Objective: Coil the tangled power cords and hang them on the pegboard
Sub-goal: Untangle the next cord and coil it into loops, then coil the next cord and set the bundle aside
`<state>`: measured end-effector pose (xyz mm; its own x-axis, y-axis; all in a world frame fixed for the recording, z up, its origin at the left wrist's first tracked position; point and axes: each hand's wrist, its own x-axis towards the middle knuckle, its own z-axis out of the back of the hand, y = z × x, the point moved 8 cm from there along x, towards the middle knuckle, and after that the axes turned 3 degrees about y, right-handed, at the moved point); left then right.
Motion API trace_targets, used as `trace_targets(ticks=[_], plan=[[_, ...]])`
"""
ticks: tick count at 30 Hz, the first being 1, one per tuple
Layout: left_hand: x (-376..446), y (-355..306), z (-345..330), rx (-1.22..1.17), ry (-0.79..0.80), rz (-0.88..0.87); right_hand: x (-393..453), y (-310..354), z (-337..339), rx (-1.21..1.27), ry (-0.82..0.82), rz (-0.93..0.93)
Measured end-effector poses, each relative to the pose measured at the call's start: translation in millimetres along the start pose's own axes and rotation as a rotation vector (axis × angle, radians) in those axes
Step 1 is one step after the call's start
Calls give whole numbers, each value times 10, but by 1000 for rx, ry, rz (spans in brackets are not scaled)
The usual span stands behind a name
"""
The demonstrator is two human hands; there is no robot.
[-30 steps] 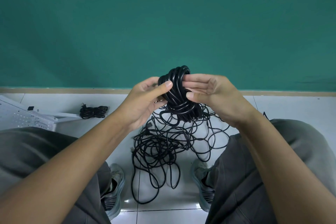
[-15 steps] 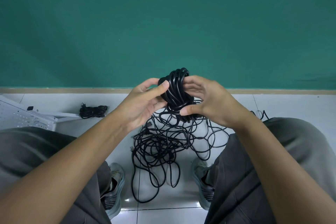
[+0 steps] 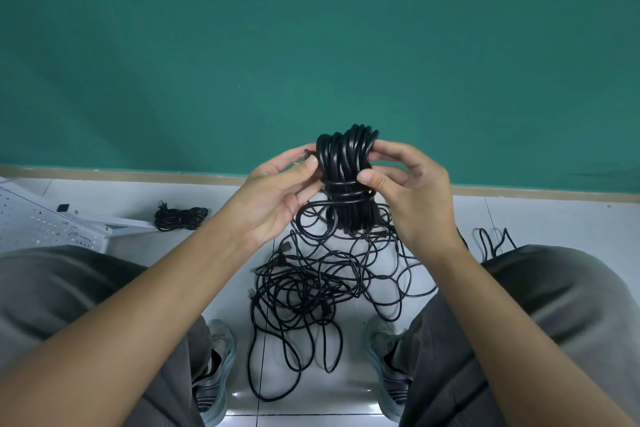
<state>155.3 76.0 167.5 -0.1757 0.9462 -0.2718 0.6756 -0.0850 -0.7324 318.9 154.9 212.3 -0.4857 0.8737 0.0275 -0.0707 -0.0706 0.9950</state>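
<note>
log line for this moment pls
left hand holds coiled cord | right hand pinches wrap around coil | tangled cords on floor | one finished bundle by pegboard

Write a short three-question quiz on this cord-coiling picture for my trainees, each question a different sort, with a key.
1. True or false: the finished cord bundle hangs on the white pegboard.
2. Multiple choice: the coiled cord is held by A) the left hand alone, B) the right hand alone, C) both hands.
3. Fill in: the tangled cords lie on the tiled floor between the person's two ____.

Key: 1 false, it lies on the floor beside the pegboard, which also lies flat. 2 C. 3 shoes.
</note>
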Motion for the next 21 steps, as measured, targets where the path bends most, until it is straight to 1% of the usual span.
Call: trace_targets(ticks=[3, 7, 11, 13, 14, 16, 18, 21], plan=[[11, -61, 101, 65, -101, -80, -13, -82, -95, -8, 22, -23], [-16, -192, 163, 292, -218, -186, -7, -202, -159, -52, 4, -62], [-12, -339, 147, 763, -294, -344, 37, -483, -213, -59, -3, -215], [16, -409, 168, 1017, -324, -392, 60, -608, -251, -132, 26, -277], [28, -437, 194, 1115, -341, -400, 71, -641, -269, -182, 46, -297], [60, -471, 294, 1223, -374, -391, 111, -676, -324, -256, 103, -300], [101, -483, 434, 1300, -411, -356, 162, -698, -389, -356, 179, -274], [186, -429, 752, 1353, -468, -253, 267, -786, -529, -588, 335, -193]])
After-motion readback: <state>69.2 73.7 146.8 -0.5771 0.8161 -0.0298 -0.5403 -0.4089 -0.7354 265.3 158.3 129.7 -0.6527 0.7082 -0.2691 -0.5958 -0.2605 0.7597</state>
